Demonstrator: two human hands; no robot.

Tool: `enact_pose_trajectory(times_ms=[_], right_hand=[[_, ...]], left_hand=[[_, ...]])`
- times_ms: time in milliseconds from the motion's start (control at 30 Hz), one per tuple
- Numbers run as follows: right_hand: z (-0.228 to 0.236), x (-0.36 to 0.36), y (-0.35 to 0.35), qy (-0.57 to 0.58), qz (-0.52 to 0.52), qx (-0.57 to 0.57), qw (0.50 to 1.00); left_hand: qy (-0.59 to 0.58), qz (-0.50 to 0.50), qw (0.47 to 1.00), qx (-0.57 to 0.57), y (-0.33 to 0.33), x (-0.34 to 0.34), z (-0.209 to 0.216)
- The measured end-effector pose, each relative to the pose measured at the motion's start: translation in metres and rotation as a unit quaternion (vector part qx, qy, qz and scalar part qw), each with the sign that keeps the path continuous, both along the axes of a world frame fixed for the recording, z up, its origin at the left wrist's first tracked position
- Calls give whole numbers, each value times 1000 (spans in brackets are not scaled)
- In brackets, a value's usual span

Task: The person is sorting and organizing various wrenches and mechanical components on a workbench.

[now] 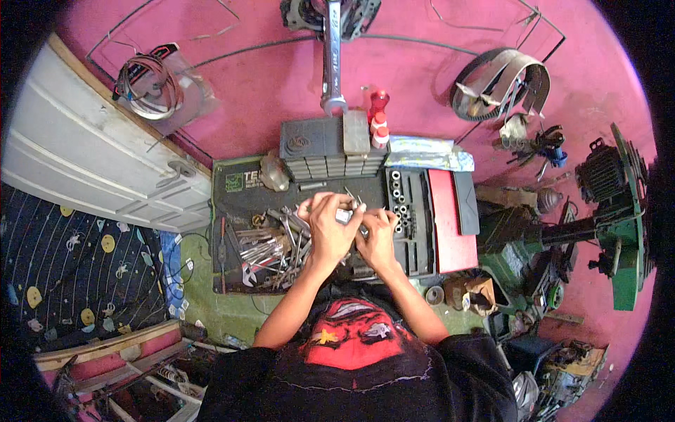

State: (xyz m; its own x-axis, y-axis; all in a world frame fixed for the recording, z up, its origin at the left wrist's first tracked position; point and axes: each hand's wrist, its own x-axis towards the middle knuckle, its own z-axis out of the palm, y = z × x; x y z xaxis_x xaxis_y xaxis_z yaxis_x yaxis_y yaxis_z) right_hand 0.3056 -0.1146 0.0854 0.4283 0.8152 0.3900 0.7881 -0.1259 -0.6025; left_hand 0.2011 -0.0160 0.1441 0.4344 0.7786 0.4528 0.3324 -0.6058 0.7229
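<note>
My left hand [329, 228] is closed around a small silvery metal part [343, 216] above the dark work mat [242, 200]. A thin prong sticks up beside its fingertips; the part is too small and too covered to name. Close against it on the right, my right hand [378, 243] has its fingers bent in a pinch. What lies between those fingers is hidden. Left of my hands is a heap of wrenches [271, 250] and other metal hand tools. To their right lies an open socket set [396, 193] with its red lid [453, 221].
A grey small-parts drawer cabinet [327, 167] stands at the back, with red-and-white bottles [380, 133] beside it. A large wrench [333, 70] hangs on the pink wall. The green drill-like machine [622, 225] is at right, a white door [91, 133] at left.
</note>
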Motion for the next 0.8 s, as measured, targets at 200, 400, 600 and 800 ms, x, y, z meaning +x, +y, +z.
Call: enact_pose_trajectory(times_ms=[200,400,600,800], right_hand=[[27,3,-1,10,-15,9,1000],[63,12,8,32,-34,45,998],[104,24,27,57,-21,56,997],[143,36,50,103,10,90,991]], left_hand=[[-39,-86,996,3,10,-9,-2],[3,-90,995,-40,19,-14,-18],[11,-131,989,-64,26,-10,-14],[-40,-124,991,-31,41,-2,31]])
